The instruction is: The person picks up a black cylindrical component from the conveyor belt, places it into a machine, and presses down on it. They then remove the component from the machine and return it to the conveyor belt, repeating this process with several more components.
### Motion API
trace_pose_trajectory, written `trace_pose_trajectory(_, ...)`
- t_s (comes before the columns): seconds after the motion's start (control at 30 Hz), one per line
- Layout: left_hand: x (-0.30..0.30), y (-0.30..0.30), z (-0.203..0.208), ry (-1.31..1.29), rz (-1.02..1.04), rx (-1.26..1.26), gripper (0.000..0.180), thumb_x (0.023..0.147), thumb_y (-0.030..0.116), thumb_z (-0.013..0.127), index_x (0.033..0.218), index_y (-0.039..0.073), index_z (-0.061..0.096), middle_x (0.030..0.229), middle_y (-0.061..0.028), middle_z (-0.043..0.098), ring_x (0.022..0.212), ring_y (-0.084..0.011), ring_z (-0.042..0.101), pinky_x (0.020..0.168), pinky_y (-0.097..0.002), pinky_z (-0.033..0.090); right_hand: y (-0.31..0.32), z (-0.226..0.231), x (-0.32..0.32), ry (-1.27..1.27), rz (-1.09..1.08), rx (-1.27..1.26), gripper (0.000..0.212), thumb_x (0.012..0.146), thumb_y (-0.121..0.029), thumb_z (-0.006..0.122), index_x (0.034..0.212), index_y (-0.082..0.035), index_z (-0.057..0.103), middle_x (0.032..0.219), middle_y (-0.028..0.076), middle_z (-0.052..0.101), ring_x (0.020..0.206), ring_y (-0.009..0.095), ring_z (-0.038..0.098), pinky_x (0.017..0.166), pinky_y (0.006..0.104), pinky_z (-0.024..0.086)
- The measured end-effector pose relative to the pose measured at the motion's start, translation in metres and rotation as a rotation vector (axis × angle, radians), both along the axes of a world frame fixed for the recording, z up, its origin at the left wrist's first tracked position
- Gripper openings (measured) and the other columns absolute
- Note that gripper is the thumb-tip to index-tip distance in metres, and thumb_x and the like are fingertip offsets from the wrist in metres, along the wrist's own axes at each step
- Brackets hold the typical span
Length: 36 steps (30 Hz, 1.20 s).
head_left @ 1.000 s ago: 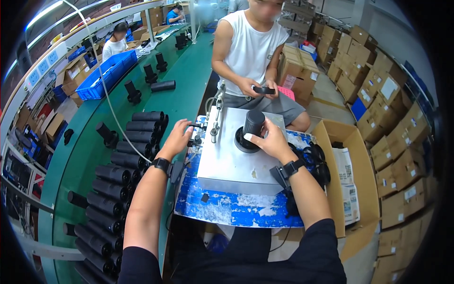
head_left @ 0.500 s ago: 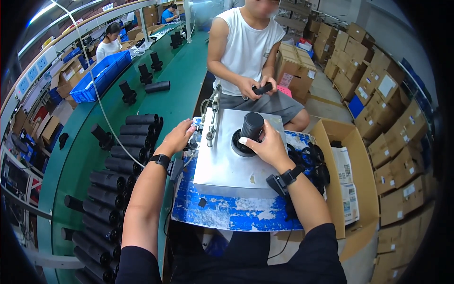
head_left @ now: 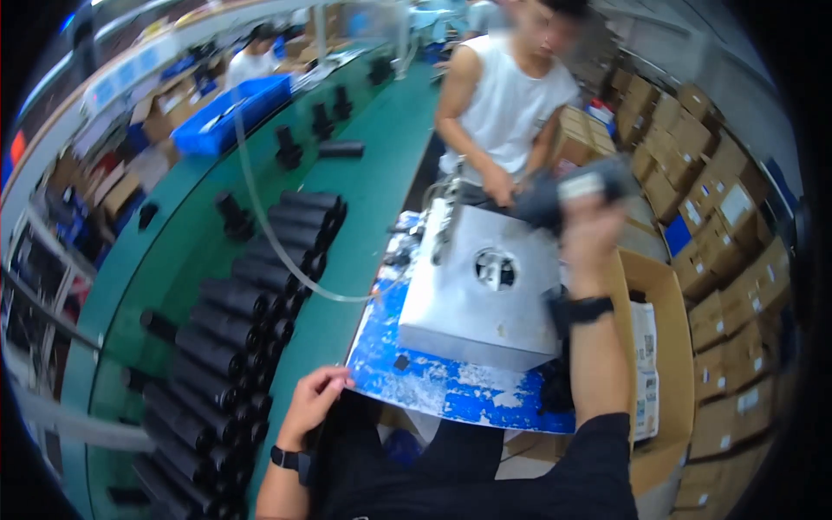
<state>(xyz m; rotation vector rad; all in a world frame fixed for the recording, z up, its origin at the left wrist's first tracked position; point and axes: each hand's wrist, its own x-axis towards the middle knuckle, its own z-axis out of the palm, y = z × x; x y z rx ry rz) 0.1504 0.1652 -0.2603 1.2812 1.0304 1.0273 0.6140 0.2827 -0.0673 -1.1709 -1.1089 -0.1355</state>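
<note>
My right hand [head_left: 592, 234] is raised over the right side of the metal box, closed around a black plastic cylinder [head_left: 548, 201]. Both are smeared by motion. Below it sits the silver metal box [head_left: 468, 312], with a round opening [head_left: 495, 269] in its top whose inner parts show. My left hand [head_left: 316, 400] is beside the near left corner of the worn blue board [head_left: 451, 394], fingers loosely bent and apart, with nothing visible in them. A metal fitting with a thin rod [head_left: 448, 221] stands along the box's left edge.
Black cylinders [head_left: 230, 325] lie in rows on the green bench [head_left: 364, 186] at left. A hose [head_left: 277, 247] loops over them. A blue bin [head_left: 204, 130] stands beyond. A co-worker [head_left: 507, 104] sits across the box. An open carton [head_left: 672, 364] is at right, before stacked boxes.
My right hand has lifted the black cylinder out of the box's opening and carried it up and right. My left hand has drawn back from the fitting toward me. The view has shifted.
</note>
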Motion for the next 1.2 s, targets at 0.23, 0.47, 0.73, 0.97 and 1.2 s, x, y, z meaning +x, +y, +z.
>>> trace_pose_trajectory(0.23, -0.073, -0.063, -0.060, -0.221, 0.062, -0.136, 0.026, 0.104, 0.013, 0.066, 0.128, 0.003, 0.068, 0.103, -0.0023, 0.073, 0.082, -0.0054, 0.060, 0.073, -0.0233, 0.050, -0.012, 0.133, -0.213, -0.033, 0.925, 0.110, 0.052, 0.092, -0.021, 0.074, 0.135, 0.002, 0.056, 0.122, 0.013, 0.068, 0.106, 0.021, 0.069, 0.097, 0.0347, 0.057)
trace_pose_trajectory(0.47, -0.075, -0.067, -0.081, -0.420, -0.029, -0.075, 0.030, 0.106, 0.015, 0.064, 0.134, 0.005, 0.064, 0.105, -0.0001, 0.070, 0.077, -0.0053, 0.054, 0.070, -0.0234, 0.049, 0.070, 0.037, -0.525, -0.327, 0.940, -0.219, 0.059, 0.083, -0.029, 0.087, 0.124, -0.001, 0.056, 0.110, 0.015, 0.071, 0.099, 0.023, 0.070, 0.088, 0.0373, 0.056)
trace_pose_trajectory(0.73, -0.063, -0.036, -0.095, -0.527, -0.091, -0.099, 0.028, 0.106, 0.012, 0.060, 0.133, 0.002, 0.063, 0.100, 0.0005, 0.066, 0.077, -0.0063, 0.057, 0.069, -0.0232, 0.049, 0.155, -0.099, -0.637, -0.749, 0.949, -0.482, 0.057, 0.081, -0.031, 0.087, 0.125, -0.007, 0.060, 0.105, 0.022, 0.074, 0.098, 0.042, 0.073, 0.089, 0.0439, 0.057)
trace_pose_trajectory(0.97, -0.067, -0.042, -0.111, -0.584, -0.044, -0.141, 0.028, 0.107, 0.015, 0.056, 0.133, 0.005, 0.061, 0.100, -0.0030, 0.066, 0.074, -0.0076, 0.058, 0.065, -0.0240, 0.051, 0.129, -0.071, -0.663, -1.011, 0.796, -0.393, 0.066, 0.088, -0.042, 0.079, 0.139, -0.007, 0.057, 0.131, 0.028, 0.063, 0.115, 0.044, 0.066, 0.096, 0.0489, 0.056)
trace_pose_trajectory(1.2, -0.063, -0.036, -0.108, -0.593, -0.083, -0.143, 0.028, 0.107, 0.017, 0.056, 0.132, 0.004, 0.062, 0.100, -0.0034, 0.066, 0.074, -0.0082, 0.059, 0.065, -0.0250, 0.052, 0.083, -0.079, -0.692, -1.219, 1.183, -0.496, 0.061, 0.091, -0.038, 0.077, 0.139, -0.006, 0.058, 0.133, 0.025, 0.062, 0.121, 0.045, 0.061, 0.103, 0.0490, 0.051)
